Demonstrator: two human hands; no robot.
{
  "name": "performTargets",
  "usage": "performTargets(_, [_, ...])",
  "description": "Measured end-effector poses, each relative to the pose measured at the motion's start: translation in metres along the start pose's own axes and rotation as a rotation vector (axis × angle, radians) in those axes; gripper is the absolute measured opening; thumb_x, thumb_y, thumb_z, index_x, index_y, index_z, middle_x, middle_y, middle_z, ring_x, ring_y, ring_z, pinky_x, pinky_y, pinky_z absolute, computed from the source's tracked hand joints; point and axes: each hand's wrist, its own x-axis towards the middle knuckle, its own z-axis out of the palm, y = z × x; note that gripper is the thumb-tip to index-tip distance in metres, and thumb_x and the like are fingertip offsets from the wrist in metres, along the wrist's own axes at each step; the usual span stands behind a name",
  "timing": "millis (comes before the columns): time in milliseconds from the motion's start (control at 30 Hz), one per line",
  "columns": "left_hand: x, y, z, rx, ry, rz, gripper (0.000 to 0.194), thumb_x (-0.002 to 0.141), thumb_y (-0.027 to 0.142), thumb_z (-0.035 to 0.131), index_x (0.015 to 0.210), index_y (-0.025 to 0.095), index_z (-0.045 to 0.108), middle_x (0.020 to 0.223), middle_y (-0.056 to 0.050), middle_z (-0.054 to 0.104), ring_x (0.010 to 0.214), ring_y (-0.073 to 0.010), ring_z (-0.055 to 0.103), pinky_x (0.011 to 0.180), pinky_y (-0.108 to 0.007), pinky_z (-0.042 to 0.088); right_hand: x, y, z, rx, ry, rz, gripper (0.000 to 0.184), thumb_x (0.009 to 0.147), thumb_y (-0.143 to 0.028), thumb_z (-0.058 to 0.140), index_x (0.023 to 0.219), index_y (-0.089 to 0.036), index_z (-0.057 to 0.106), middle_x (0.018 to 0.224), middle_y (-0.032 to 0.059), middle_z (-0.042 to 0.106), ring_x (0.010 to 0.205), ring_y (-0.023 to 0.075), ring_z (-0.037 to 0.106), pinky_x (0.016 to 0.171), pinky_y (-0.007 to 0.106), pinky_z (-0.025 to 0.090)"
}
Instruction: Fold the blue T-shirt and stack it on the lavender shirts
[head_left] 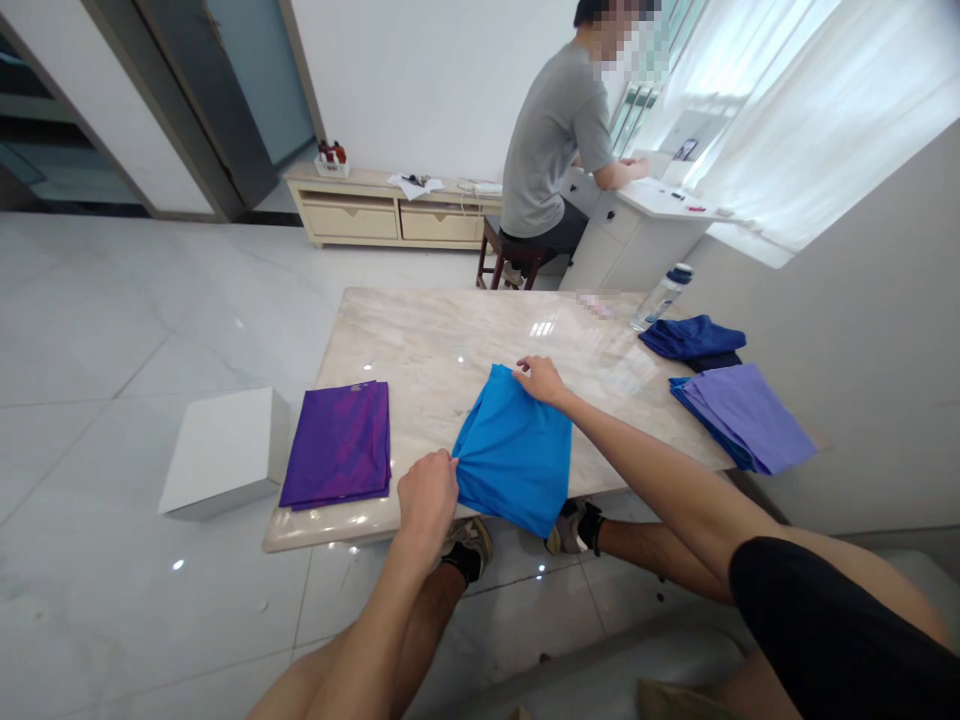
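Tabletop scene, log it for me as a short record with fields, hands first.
Left hand: left hand, fingers closed on the left edge of the bright blue cloth
Right hand: right hand, at the same cloth's upper edge, grip unclear
Left on table: folded purple cloth
Right on table: bottle, dark blue cloth, folded lavender cloth
Beyond table: person in grey shirt, seated

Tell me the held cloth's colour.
The held cloth is bright blue, best seen in the head view.

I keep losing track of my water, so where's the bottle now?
In the head view, the bottle stands at the table's far right, beside the dark blue cloth.
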Motion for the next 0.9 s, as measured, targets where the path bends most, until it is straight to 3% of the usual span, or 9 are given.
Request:
performTargets(100, [0.000, -0.001, 0.004, 0.025, -0.020, 0.028, 0.040, 0.115, 0.041, 0.045, 0.115, 0.019, 0.078, 0.118, -0.016, 0.080, 0.113, -0.0344, 0.077, 0.084, -0.038, 0.056, 0.006, -0.021, 0.003, -0.003, -0.032, 0.006, 0.035, 0.105, -0.038, 0.072, 0.130, -0.016, 0.080, 0.129, 0.0160, 0.079, 0.129, 0.0288, 0.066, 0.110, 0.034, 0.048])
performTargets(200, [0.001, -0.002, 0.009, 0.020, -0.004, 0.038, 0.036, 0.114, 0.037, 0.046, 0.116, 0.021, 0.078, 0.117, -0.014, 0.080, 0.113, -0.0335, 0.077, 0.085, -0.037, 0.056, 0.011, -0.033, 0.001, 0.000, -0.024, 0.021, 0.026, 0.109, -0.035, 0.066, 0.119, -0.018, 0.084, 0.125, 0.0136, 0.081, 0.125, 0.0274, 0.070, 0.110, 0.034, 0.049])
performTargets(333, [0.001, -0.006, 0.014, 0.034, 0.038, -0.007, 0.047, 0.116, 0.035, 0.033, 0.115, 0.018, 0.077, 0.114, -0.017, 0.080, 0.112, -0.0336, 0.078, 0.085, -0.038, 0.057, 0.005, -0.040, -0.003, 0.009, 0.034, 0.020, 0.041, 0.115, -0.034, 0.050, 0.144, -0.018, 0.075, 0.145, 0.0150, 0.074, 0.139, 0.0303, 0.063, 0.121, 0.041, 0.044])
performTargets(467, [0.002, -0.010, 0.013, 0.090, 0.032, -0.041, 0.053, 0.115, 0.028, 0.026, 0.117, 0.012, 0.077, 0.115, -0.021, 0.078, 0.111, -0.0352, 0.079, 0.084, -0.039, 0.058, -0.043, -0.042, 0.013, 0.011, 0.141, -0.056, 0.063, 0.115, -0.035, 0.043, 0.172, -0.008, 0.045, 0.175, 0.0224, 0.044, 0.161, 0.0367, 0.043, 0.132, 0.054, 0.032])
performTargets(567, [0.001, -0.010, 0.009, 0.137, 0.021, -0.046, 0.053, 0.114, 0.026, 0.028, 0.116, 0.010, 0.078, 0.115, -0.022, 0.078, 0.111, -0.0362, 0.079, 0.085, -0.040, 0.058, -0.091, -0.047, 0.044, 0.031, 0.172, -0.114, 0.069, 0.116, -0.043, 0.037, 0.176, -0.009, 0.038, 0.183, 0.0193, 0.028, 0.172, 0.0366, 0.022, 0.139, 0.061, 0.014])
performTargets(633, [-0.001, -0.008, 0.006, 0.178, 0.003, -0.059, 0.051, 0.114, 0.026, 0.030, 0.116, 0.010, 0.078, 0.115, -0.022, 0.079, 0.112, -0.0371, 0.079, 0.086, -0.041, 0.059, -0.114, -0.055, 0.063, 0.077, 0.119, -0.093, 0.072, 0.115, -0.046, 0.039, 0.177, -0.010, 0.036, 0.184, 0.0187, 0.025, 0.174, 0.0357, 0.018, 0.140, 0.061, 0.010])
performTargets(767, [-0.013, -0.002, 0.003, 0.264, -0.033, -0.078, 0.049, 0.110, 0.014, 0.029, 0.117, 0.009, 0.077, 0.114, -0.022, 0.079, 0.113, -0.0357, 0.079, 0.087, -0.039, 0.059, -0.130, -0.088, 0.076, 0.211, 0.119, -0.021, 0.075, 0.114, -0.047, 0.038, 0.180, -0.014, 0.030, 0.185, 0.0154, 0.019, 0.175, 0.0351, 0.014, 0.140, 0.064, 0.008])
performTargets(900, [-0.023, 0.000, 0.002, 0.321, 0.117, -0.061, 0.048, 0.107, 0.010, 0.028, 0.122, 0.006, 0.073, 0.121, -0.025, 0.075, 0.121, -0.0370, 0.074, 0.088, -0.041, 0.059, -0.130, -0.125, 0.079, 0.282, 0.154, -0.104, 0.074, 0.113, -0.047, 0.036, 0.180, -0.017, 0.030, 0.186, 0.0109, 0.018, 0.176, 0.0329, 0.008, 0.141, 0.062, 0.002])
